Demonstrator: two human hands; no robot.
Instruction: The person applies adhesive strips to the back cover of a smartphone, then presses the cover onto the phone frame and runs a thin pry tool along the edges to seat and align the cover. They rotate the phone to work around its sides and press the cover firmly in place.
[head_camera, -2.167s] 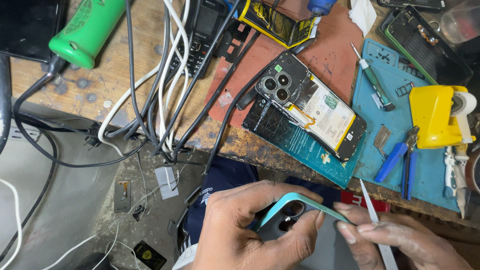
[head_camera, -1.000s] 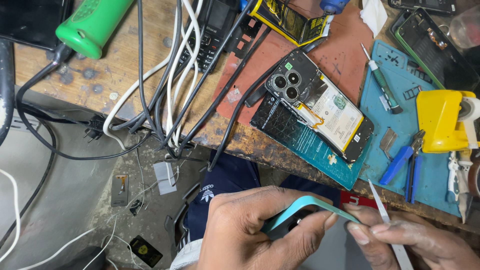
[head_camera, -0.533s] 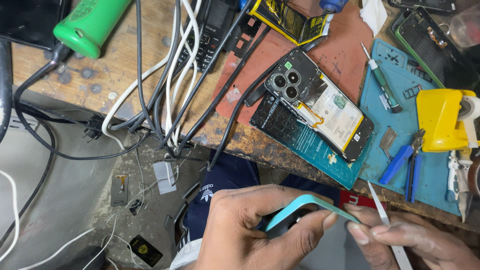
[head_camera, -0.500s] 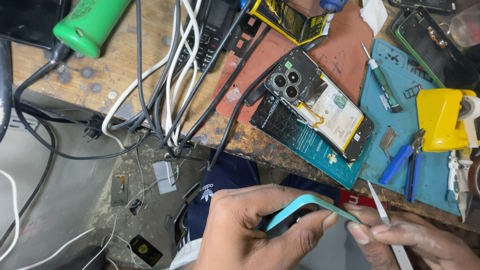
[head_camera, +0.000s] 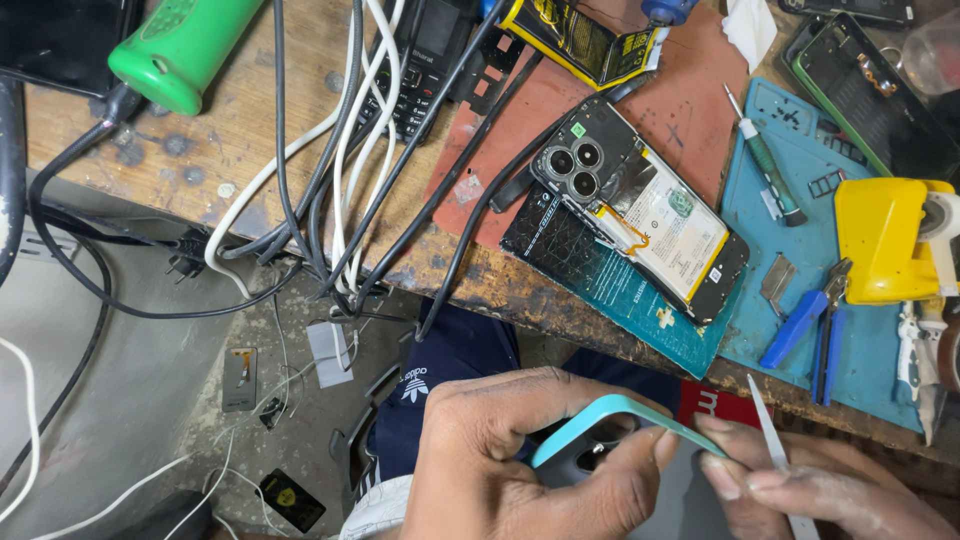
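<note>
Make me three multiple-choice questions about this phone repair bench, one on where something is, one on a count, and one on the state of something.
1. Where do the blue-handled pliers lie?
A. on the blue mat
B. on the floor
C. in the left hand

2. How many camera lenses show on the opened phone on the bench?
A. one
B. three
C. five

3. What state is that phone in?
A. sealed in a case
B. back cover off, battery exposed
C. screen lit

Answers:
1. A, the pliers rest on the mat beside the yellow tape dispenser.
2. B, three round lenses cluster at its corner.
3. B, the white battery and inner parts lie bare, while the left hand and right hand hold a separate light blue phone case.
</note>
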